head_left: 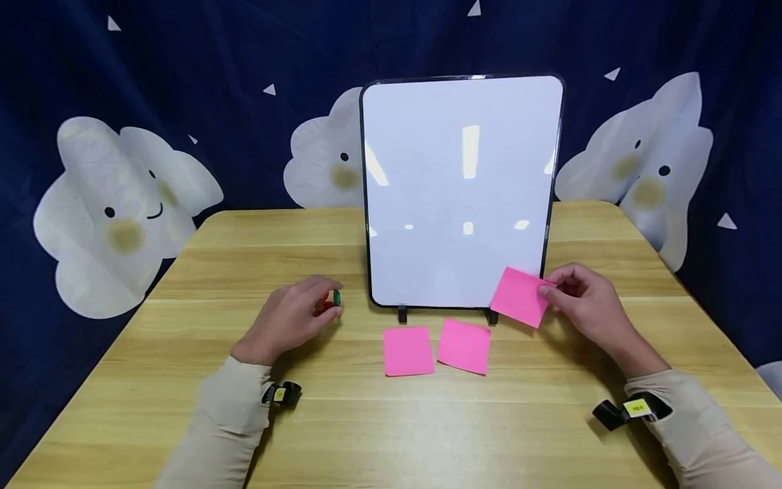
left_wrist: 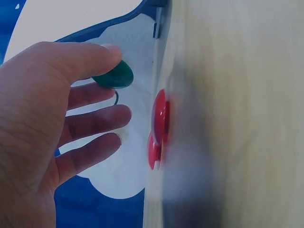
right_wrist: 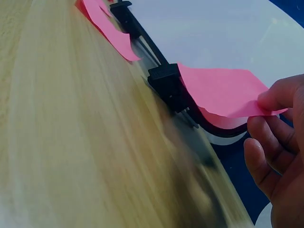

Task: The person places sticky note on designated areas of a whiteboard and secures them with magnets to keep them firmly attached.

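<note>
My left hand (head_left: 290, 314), left of the whiteboard, pinches a green round magnet (left_wrist: 118, 76) between thumb and forefinger. Two red magnets (left_wrist: 160, 116) lie on the table just beyond that hand in the left wrist view; in the head view the fingers mostly hide them. With thumb and fingers my right hand (head_left: 586, 299) holds a pink sticky note (head_left: 518, 297) by its right edge. The note is tilted and overlaps the lower right corner of the whiteboard (head_left: 458, 197). Two more pink notes, one flat (head_left: 408, 351) and one slightly curled (head_left: 464, 346), lie in front of the board.
The whiteboard stands upright on small black feet (head_left: 402, 314) near the back of the wooden table (head_left: 427, 435). Behind it hangs a dark blue curtain (head_left: 232, 41) with cloud prints. Each wrist carries a small black camera (head_left: 611, 414).
</note>
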`<state>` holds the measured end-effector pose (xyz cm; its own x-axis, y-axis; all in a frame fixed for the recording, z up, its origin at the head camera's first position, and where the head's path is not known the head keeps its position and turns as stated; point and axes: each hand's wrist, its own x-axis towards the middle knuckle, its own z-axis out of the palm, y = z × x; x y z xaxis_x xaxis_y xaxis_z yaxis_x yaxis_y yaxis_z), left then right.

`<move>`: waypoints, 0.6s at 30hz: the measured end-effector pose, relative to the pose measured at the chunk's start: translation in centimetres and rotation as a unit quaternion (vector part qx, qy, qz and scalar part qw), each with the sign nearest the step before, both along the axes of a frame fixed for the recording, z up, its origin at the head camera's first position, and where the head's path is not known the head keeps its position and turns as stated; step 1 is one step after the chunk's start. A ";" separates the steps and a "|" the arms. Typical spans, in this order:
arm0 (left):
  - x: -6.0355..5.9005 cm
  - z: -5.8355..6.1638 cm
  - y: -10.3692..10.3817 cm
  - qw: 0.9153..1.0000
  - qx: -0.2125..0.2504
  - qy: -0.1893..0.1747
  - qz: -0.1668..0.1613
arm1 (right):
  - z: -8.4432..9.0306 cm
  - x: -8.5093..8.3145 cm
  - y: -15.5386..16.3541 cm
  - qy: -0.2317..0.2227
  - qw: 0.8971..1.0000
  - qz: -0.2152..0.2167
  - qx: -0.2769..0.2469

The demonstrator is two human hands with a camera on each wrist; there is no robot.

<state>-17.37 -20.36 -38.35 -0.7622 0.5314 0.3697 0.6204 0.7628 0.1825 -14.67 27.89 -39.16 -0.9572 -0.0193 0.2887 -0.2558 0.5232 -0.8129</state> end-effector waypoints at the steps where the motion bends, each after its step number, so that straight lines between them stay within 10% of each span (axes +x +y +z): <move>1: 0.0 0.0 0.1 1.000 -0.001 0.002 -0.004 | 0.1 0.0 0.0 -0.001 1.000 -0.005 -0.001; 18: 0.1 -0.6 1.3 0.997 0.019 0.055 -0.044 | 3.1 -1.3 -1.4 0.039 0.999 -0.034 -0.009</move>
<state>-17.30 -19.09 -38.98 -0.6674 0.5787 0.4688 0.7023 0.6985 0.1376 -15.97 26.45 -36.08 -0.9305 0.0508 0.3628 -0.2837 0.5266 -0.8014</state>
